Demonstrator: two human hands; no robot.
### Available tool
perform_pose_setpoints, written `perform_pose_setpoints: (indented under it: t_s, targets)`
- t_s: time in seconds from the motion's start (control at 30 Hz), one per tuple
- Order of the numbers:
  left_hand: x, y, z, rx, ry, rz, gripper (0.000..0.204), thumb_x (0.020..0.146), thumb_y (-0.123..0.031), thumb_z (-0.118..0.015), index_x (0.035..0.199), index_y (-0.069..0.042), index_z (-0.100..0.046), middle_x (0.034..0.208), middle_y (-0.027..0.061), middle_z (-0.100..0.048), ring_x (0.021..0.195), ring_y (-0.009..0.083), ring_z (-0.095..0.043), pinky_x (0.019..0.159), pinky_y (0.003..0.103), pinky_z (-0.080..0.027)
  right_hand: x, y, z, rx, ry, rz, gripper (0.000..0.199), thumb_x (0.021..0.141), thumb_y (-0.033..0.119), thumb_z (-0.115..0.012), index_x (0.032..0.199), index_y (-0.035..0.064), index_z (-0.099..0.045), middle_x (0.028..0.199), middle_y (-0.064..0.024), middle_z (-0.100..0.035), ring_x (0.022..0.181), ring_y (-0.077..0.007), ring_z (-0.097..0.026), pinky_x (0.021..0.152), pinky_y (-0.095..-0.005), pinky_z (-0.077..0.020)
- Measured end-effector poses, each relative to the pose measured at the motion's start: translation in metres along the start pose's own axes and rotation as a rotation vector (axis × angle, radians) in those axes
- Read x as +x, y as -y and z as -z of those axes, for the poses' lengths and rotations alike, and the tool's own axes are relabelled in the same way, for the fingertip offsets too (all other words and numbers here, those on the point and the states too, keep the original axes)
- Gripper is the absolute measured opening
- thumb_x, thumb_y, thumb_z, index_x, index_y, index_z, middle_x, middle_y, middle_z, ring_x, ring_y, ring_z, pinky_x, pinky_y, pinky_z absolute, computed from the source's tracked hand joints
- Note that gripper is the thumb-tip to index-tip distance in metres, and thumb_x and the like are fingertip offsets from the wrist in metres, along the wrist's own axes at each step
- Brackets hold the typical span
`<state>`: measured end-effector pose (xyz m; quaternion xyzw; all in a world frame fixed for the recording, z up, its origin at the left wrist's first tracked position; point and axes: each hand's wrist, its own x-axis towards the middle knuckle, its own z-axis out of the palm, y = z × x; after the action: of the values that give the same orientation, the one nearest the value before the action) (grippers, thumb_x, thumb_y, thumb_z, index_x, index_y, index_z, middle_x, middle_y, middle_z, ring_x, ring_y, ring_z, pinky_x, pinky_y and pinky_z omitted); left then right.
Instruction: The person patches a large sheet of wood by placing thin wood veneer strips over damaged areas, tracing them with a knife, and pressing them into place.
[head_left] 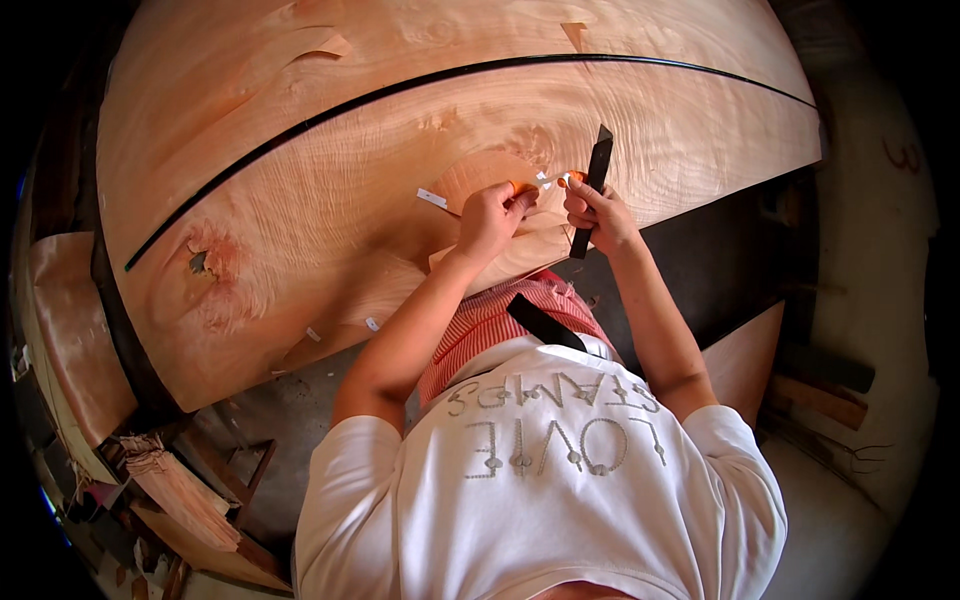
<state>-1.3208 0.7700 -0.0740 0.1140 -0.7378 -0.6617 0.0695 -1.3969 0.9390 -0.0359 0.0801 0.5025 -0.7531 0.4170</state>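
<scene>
Two hands, both engaged, are over the near part of the sheet. The left hand [487, 225] pinches one end of a pale strip [547, 179] between thumb and fingertips. The right hand [607, 215] has its fingers closed round a black bar [600, 160], angled at its far end; its fingertips meet the strip's other end (grip there too small to confirm). Orange covering shows at the fingertips of both.

Beneath lies the sheet [350, 180], pale wood with wavy grain. A round patch [480, 175] sits just beyond the left hand, a white tab [432, 198] beside it. A reddish knot [200, 263] with a dark hole marks the left part. A thin black rod [400, 95] crosses the surface from side to side; scraps [322, 43] lie beyond it.

Around the sheet: grey floor [300, 400] below, another sheet at far left [80, 330], splintered wood [185, 490] at lower left, and boards [820, 400] at lower right.
</scene>
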Motion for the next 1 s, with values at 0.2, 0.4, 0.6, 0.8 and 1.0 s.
perform_pose_setpoints:
  t_s: [0.2,0.4,0.6,0.8,1.0]
  targets:
    - [-0.026,0.031,-0.006,0.165,0.217,-0.023,0.017,0.083,-0.021,-0.06,0.077,-0.007,-0.068,0.064,0.0111,-0.063,0.057,0.0266,-0.062,0.054,0.035,-0.047,-0.005,-0.005,0.008,0.02,-0.019,0.0,0.012,0.091,0.019,-0.055,0.087,0.0073,-0.055,0.059,0.0057,-0.042,0.045,-0.0012,-0.029,0.042,-0.0183,-0.0206]
    - [-0.032,0.02,0.013,0.461,0.246,-0.121,0.025,0.086,-0.025,-0.057,0.09,-0.002,-0.066,0.086,0.014,-0.064,0.073,0.0279,-0.063,0.061,0.037,-0.049,-0.005,-0.014,0.026,0.048,-0.04,0.037,0.012,0.091,0.018,-0.054,0.089,0.0069,-0.056,0.059,0.0056,-0.042,0.045,-0.0014,-0.029,0.041,-0.0181,-0.0208]
    - [-0.012,0.039,0.02,0.888,0.205,-0.301,0.04,0.084,-0.033,-0.059,0.1,0.003,-0.062,0.11,0.0204,-0.058,0.096,0.0281,-0.06,0.076,0.034,-0.049,0.006,-0.011,0.009,0.095,-0.005,0.021,0.012,0.091,0.018,-0.054,0.085,0.0074,-0.054,0.058,0.0055,-0.041,0.044,-0.0016,-0.029,0.041,-0.0184,-0.0212]
    - [-0.009,0.011,0.002,-0.441,0.188,0.352,0.05,0.089,-0.047,-0.051,0.105,-0.001,-0.061,0.102,0.0083,-0.064,0.094,0.0172,-0.061,0.079,0.029,-0.048,0.011,-0.014,-0.006,0.264,0.124,0.023,0.013,0.091,0.02,-0.054,0.087,0.0073,-0.052,0.059,0.0054,-0.041,0.046,-0.002,-0.027,0.042,-0.0174,-0.0208]
    - [-0.006,0.015,0.004,-0.643,0.078,0.497,0.049,0.091,-0.047,-0.046,0.105,-0.003,-0.062,0.106,0.0084,-0.064,0.094,0.0182,-0.061,0.081,0.032,-0.048,0.017,-0.026,-0.006,0.144,0.116,0.031,0.014,0.092,0.021,-0.053,0.087,0.0076,-0.052,0.058,0.0066,-0.038,0.044,-0.0015,-0.026,0.042,-0.0176,-0.0199]
